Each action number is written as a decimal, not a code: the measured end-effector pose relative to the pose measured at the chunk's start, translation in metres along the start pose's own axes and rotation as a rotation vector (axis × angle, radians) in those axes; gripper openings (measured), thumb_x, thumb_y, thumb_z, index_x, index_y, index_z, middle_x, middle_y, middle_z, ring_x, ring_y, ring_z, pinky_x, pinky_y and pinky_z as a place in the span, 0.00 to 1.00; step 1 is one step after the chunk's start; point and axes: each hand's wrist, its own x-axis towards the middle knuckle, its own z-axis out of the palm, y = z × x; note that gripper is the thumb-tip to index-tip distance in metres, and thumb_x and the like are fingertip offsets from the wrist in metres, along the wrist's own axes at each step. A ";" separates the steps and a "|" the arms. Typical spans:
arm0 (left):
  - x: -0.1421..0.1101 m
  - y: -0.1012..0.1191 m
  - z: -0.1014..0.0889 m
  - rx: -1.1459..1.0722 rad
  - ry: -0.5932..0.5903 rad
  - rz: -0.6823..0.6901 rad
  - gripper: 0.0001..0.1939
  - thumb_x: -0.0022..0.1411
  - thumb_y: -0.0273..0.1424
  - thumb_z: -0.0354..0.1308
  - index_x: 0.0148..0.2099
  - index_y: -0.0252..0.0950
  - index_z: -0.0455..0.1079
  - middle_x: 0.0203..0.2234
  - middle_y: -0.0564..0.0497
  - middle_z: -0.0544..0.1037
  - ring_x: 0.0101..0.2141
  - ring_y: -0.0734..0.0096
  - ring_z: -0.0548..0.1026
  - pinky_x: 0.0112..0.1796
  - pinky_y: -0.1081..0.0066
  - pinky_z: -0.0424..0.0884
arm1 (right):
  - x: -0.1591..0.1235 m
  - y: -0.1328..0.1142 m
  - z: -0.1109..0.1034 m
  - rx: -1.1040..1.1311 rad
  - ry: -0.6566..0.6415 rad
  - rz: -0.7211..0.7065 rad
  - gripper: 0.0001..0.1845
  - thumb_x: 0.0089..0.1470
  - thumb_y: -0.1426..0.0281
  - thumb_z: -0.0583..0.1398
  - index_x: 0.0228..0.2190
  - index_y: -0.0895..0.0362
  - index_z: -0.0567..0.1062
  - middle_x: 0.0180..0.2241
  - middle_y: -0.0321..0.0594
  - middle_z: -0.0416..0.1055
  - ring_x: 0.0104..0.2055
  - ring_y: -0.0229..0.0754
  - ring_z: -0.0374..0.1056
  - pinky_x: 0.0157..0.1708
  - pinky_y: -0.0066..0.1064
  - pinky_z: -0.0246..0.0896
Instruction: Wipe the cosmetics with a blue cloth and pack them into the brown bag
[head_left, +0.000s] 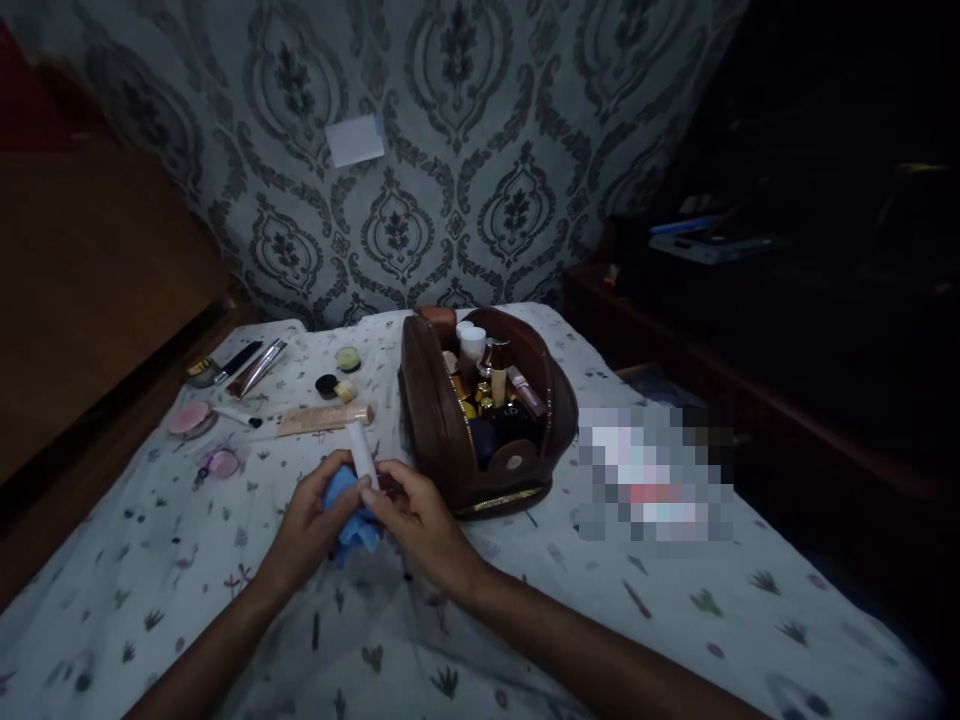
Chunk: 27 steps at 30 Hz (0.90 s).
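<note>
My left hand (316, 512) is closed around a crumpled blue cloth (355, 534), its thumb reaching to the lower part of a slim white tube (361, 450). Fingers of my right hand (417, 515) pinch that tube near its lower end, and it points up and away from me. Just beyond my right hand stands an open brown makeup bag (431, 410), packed with bottles and cosmetics, including a white-capped bottle (472, 345) and a pinkish lip gloss tube (526, 390). A peach squeeze tube (322, 420) lies on the patterned sheet beyond my hands.
Several cosmetics lie to the left: a pink compact (190, 419), a small pink pot (223, 463), a silvery tube (259, 368) and a green-topped jar (348, 358). A blurred-out item (649, 475) is right of the bag. Patterned wall (450, 170) behind, wooden furniture (97, 300) at left.
</note>
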 end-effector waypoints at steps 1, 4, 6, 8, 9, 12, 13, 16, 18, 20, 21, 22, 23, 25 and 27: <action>0.000 -0.002 -0.002 0.013 -0.010 -0.002 0.21 0.59 0.50 0.58 0.46 0.39 0.74 0.33 0.50 0.78 0.35 0.60 0.77 0.37 0.68 0.73 | 0.002 0.005 0.001 0.064 0.000 0.015 0.16 0.55 0.60 0.63 0.41 0.57 0.75 0.35 0.38 0.73 0.35 0.39 0.71 0.34 0.27 0.67; 0.001 -0.008 -0.005 0.049 0.081 0.014 0.22 0.63 0.50 0.54 0.47 0.38 0.72 0.28 0.53 0.74 0.29 0.66 0.72 0.30 0.70 0.69 | 0.006 0.018 0.003 0.194 0.010 0.054 0.19 0.49 0.58 0.66 0.38 0.58 0.75 0.31 0.36 0.71 0.31 0.37 0.68 0.29 0.26 0.66; 0.001 -0.012 -0.007 0.100 0.233 0.055 0.22 0.65 0.49 0.52 0.50 0.38 0.69 0.28 0.54 0.71 0.26 0.68 0.69 0.28 0.71 0.67 | 0.007 0.023 0.003 0.228 0.006 0.068 0.19 0.48 0.58 0.66 0.38 0.59 0.75 0.30 0.35 0.71 0.29 0.37 0.68 0.26 0.26 0.65; 0.000 -0.015 -0.007 0.180 0.347 0.185 0.20 0.67 0.46 0.50 0.52 0.38 0.67 0.33 0.51 0.72 0.32 0.66 0.72 0.34 0.69 0.70 | 0.007 0.026 0.004 0.217 0.001 0.070 0.18 0.50 0.60 0.63 0.39 0.60 0.75 0.29 0.36 0.72 0.29 0.38 0.69 0.26 0.26 0.65; 0.000 -0.016 -0.006 0.234 0.354 0.282 0.19 0.67 0.44 0.51 0.54 0.38 0.67 0.39 0.48 0.73 0.38 0.63 0.73 0.40 0.66 0.71 | 0.006 0.026 0.004 0.185 0.001 0.065 0.17 0.51 0.62 0.62 0.40 0.60 0.75 0.28 0.35 0.71 0.28 0.38 0.69 0.26 0.27 0.65; -0.003 -0.018 -0.002 0.398 0.215 0.499 0.22 0.64 0.39 0.57 0.58 0.40 0.65 0.55 0.42 0.67 0.56 0.55 0.67 0.54 0.59 0.66 | 0.001 0.026 0.005 0.003 -0.002 0.025 0.11 0.52 0.68 0.60 0.37 0.60 0.74 0.25 0.33 0.69 0.24 0.36 0.65 0.25 0.27 0.62; -0.003 -0.019 0.000 0.426 0.165 0.508 0.23 0.64 0.38 0.58 0.59 0.40 0.65 0.56 0.41 0.67 0.57 0.55 0.67 0.55 0.59 0.66 | -0.002 0.025 0.005 -0.070 -0.002 0.005 0.08 0.52 0.70 0.59 0.35 0.59 0.74 0.24 0.32 0.68 0.23 0.35 0.64 0.25 0.27 0.60; 0.000 -0.018 -0.002 0.393 0.130 0.377 0.19 0.65 0.38 0.56 0.56 0.38 0.67 0.44 0.45 0.74 0.45 0.61 0.74 0.46 0.64 0.70 | -0.010 0.021 0.006 -0.225 -0.028 -0.042 0.02 0.52 0.73 0.58 0.29 0.58 0.72 0.22 0.31 0.65 0.25 0.35 0.61 0.25 0.26 0.55; 0.004 -0.017 -0.007 0.332 0.179 0.266 0.18 0.64 0.40 0.56 0.52 0.37 0.69 0.33 0.51 0.75 0.33 0.65 0.74 0.38 0.67 0.70 | -0.015 0.018 0.007 -0.243 -0.078 -0.062 0.03 0.53 0.73 0.59 0.30 0.58 0.73 0.24 0.32 0.65 0.27 0.36 0.61 0.27 0.26 0.55; 0.008 -0.016 -0.012 0.248 0.245 0.198 0.17 0.63 0.43 0.57 0.48 0.37 0.71 0.30 0.53 0.75 0.30 0.67 0.73 0.35 0.69 0.69 | -0.018 0.016 0.007 -0.244 -0.116 -0.092 0.06 0.55 0.71 0.59 0.34 0.59 0.76 0.28 0.34 0.67 0.30 0.37 0.62 0.30 0.27 0.57; 0.009 -0.016 -0.015 0.181 0.267 0.176 0.17 0.62 0.44 0.58 0.46 0.37 0.72 0.30 0.53 0.76 0.30 0.67 0.73 0.35 0.70 0.69 | -0.018 0.016 0.006 -0.246 -0.117 -0.103 0.08 0.55 0.71 0.59 0.36 0.58 0.76 0.30 0.36 0.67 0.32 0.38 0.63 0.31 0.28 0.58; 0.011 -0.016 -0.017 0.093 0.275 0.149 0.18 0.61 0.45 0.59 0.45 0.37 0.72 0.29 0.53 0.76 0.30 0.67 0.73 0.34 0.70 0.69 | -0.019 0.017 0.006 -0.240 -0.104 -0.104 0.09 0.55 0.70 0.60 0.38 0.58 0.77 0.32 0.37 0.68 0.33 0.39 0.64 0.32 0.28 0.59; 0.011 -0.016 -0.018 -0.012 0.272 0.112 0.19 0.60 0.47 0.59 0.44 0.37 0.72 0.29 0.53 0.76 0.29 0.67 0.73 0.32 0.71 0.69 | -0.018 0.018 0.005 -0.214 -0.087 -0.086 0.11 0.55 0.69 0.61 0.40 0.58 0.77 0.33 0.38 0.68 0.34 0.39 0.65 0.32 0.29 0.60; 0.012 -0.017 -0.020 -0.225 0.226 0.022 0.22 0.60 0.49 0.59 0.45 0.36 0.72 0.27 0.52 0.76 0.25 0.69 0.72 0.27 0.73 0.67 | -0.017 0.021 0.004 -0.076 -0.060 -0.004 0.17 0.54 0.65 0.63 0.45 0.57 0.74 0.35 0.38 0.68 0.34 0.40 0.67 0.29 0.28 0.60; 0.011 -0.018 -0.021 -0.370 0.131 -0.013 0.24 0.59 0.50 0.60 0.47 0.36 0.71 0.30 0.50 0.77 0.26 0.69 0.73 0.26 0.73 0.68 | -0.014 0.024 0.004 0.133 -0.061 0.087 0.22 0.53 0.60 0.65 0.47 0.56 0.71 0.33 0.38 0.70 0.31 0.39 0.69 0.26 0.28 0.60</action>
